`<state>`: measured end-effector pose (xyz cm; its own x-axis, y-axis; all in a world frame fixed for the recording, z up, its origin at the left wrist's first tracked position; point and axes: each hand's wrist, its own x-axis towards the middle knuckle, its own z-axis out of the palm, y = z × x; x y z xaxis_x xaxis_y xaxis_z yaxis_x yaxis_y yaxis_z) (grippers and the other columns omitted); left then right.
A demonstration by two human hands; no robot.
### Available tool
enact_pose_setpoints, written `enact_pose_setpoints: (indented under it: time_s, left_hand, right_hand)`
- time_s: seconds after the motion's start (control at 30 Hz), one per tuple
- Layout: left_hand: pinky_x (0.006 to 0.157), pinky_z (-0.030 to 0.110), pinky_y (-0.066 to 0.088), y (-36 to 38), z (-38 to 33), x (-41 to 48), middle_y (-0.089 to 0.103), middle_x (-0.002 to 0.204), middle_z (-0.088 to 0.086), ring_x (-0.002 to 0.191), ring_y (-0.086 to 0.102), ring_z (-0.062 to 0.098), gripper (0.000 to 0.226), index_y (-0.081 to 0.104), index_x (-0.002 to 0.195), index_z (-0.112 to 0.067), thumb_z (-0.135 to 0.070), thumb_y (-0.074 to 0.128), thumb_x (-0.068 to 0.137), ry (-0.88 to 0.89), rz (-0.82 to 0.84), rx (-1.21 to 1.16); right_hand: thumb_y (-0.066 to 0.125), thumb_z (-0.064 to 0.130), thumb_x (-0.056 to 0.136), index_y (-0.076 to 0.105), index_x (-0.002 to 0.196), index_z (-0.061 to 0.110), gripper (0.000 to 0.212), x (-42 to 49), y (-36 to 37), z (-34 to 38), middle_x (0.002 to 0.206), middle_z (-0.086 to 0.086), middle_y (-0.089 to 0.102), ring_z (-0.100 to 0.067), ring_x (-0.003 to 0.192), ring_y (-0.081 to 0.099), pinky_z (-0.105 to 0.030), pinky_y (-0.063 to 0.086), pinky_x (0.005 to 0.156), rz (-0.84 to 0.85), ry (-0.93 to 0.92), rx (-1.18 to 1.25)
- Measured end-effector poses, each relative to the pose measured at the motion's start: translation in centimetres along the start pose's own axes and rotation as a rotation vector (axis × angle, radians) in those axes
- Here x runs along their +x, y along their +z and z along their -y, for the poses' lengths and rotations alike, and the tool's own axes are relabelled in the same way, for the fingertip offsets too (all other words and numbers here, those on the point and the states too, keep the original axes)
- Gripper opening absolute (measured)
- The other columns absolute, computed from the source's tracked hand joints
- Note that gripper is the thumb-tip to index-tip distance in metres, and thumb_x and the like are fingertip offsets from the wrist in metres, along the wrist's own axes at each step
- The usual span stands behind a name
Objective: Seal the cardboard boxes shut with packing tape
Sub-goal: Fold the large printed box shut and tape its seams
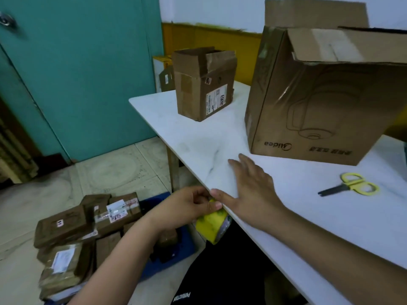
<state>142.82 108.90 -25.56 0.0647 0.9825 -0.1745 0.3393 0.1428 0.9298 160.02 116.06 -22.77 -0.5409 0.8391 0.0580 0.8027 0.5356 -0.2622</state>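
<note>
Pinching one yellow tape roll (212, 227) just under the worktop (198, 137) edge, the left grip (189, 203) has its fingers curled on it. And the right grip (251, 192) lies flat on top, fingers spread, holding nothing, thumb beside the roll. Two cardboard boxes stand unsealed on the worktop: small box (202, 84) farther, large box (319, 102) nearer. One pair of scissors (352, 184) lies to the right.

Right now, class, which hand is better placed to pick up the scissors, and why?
Right. The right hand lies open on the table, nearer the scissors; the left hand holds the yellow tape roll at the table's edge.
</note>
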Motion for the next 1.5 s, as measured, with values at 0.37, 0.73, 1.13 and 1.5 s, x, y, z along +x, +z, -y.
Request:
enact_pose_setpoints:
  time_s: [0.37, 0.73, 1.13, 1.5]
  left_hand:
    - [0.069, 0.033, 0.052, 0.4, -9.5, 1.9, 0.067, 0.081, -0.008, 0.080, 0.064, 0.013, 0.023, 0.067, 0.091, -0.028, -0.049, 0.057, 0.093, 0.197, -0.576, 0.643]
    - [0.104, 0.047, 0.045, 0.2, -24.5, 8.8, 0.055, 0.145, 0.001, 0.137, 0.048, 0.020, 0.048, 0.061, 0.136, -0.026, -0.050, 0.052, 0.096, 1.196, -0.658, 1.115]
    - [0.068, 0.005, 0.049, -2.8, -30.9, 9.8, 0.070, 0.090, -0.034, 0.086, 0.063, -0.015, 0.031, 0.071, 0.103, -0.045, -0.059, 0.056, 0.080, 0.986, -0.394, 0.653]
    - [0.109, 0.039, 0.037, -5.7, -29.7, 21.9, 0.039, 0.154, 0.004, 0.136, 0.042, 0.025, 0.071, 0.037, 0.151, -0.015, -0.035, 0.069, 0.091, 0.281, -0.469, 0.035]
  right_hand:
    - [0.056, 0.023, 0.098, 0.063, 0.123, 0.019, 0.027, -0.3, -4.3, -4.6, 0.123, 0.004, 0.062, -0.004, 0.106, 0.056, -0.019, 0.042, 0.090, -0.479, -0.039, 0.345]
    - [0.054, 0.040, 0.094, 0.056, 0.133, 0.010, 0.050, -3.0, -18.0, -11.8, 0.135, -0.013, 0.051, -0.033, 0.126, 0.047, -0.052, 0.033, 0.107, -1.242, -0.043, -0.181]
    - [0.060, 0.036, 0.096, 0.036, 0.148, 0.017, 0.060, -0.6, -25.1, -16.1, 0.143, -0.003, 0.044, -0.019, 0.127, 0.047, -0.038, 0.039, 0.107, -1.280, 0.028, 0.135]
    - [0.049, 0.037, 0.101, 0.042, 0.144, 0.044, 0.044, 7.8, -26.2, -19.6, 0.142, 0.017, 0.045, -0.010, 0.122, 0.049, -0.030, 0.049, 0.094, -0.702, 0.245, 0.994]
